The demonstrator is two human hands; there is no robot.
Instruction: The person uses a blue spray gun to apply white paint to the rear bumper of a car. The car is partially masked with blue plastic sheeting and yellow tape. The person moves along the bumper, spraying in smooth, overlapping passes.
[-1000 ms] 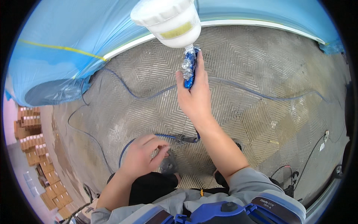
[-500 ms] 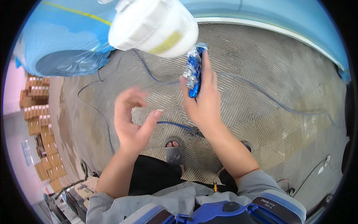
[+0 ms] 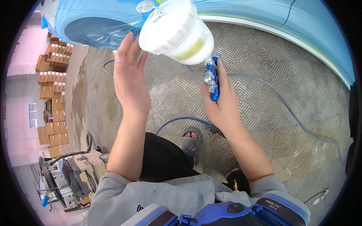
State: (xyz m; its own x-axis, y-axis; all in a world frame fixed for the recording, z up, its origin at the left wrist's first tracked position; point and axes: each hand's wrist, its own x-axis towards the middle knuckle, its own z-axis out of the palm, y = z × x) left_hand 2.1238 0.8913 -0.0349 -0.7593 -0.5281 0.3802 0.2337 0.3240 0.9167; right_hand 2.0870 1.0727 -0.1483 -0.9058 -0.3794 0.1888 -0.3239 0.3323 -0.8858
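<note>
My right hand [image 3: 225, 98] is wrapped round a blue spray gun [image 3: 213, 77] with silver knobs. On top of the gun sits a large white paint cup [image 3: 179, 35], tilted, with a ribbed lid and a yellowish label. A small clear cap [image 3: 145, 6] stands out from the lid at the far side. My left hand [image 3: 130, 81] is raised beside the cup, its fingers stretched out and holding nothing. The fingertips come close to the lid's left edge; whether they touch it I cannot tell. A blue hose [image 3: 184, 118] runs below the gun near my right wrist.
A car body [image 3: 245, 11] covered in blue masking film curves across the far side. A grey hose [image 3: 279, 88] trails over the patterned floor [image 3: 260, 124]. Stacked cardboard boxes [image 3: 56, 116] and a beige machine [image 3: 88, 169] stand at the left. My sandalled foot [image 3: 190, 145] is below.
The spray gun and cup have shifted right in the picture with my right hand. My left hand has risen toward the cup's left side, its fingers now straighter. The view has also shifted.
</note>
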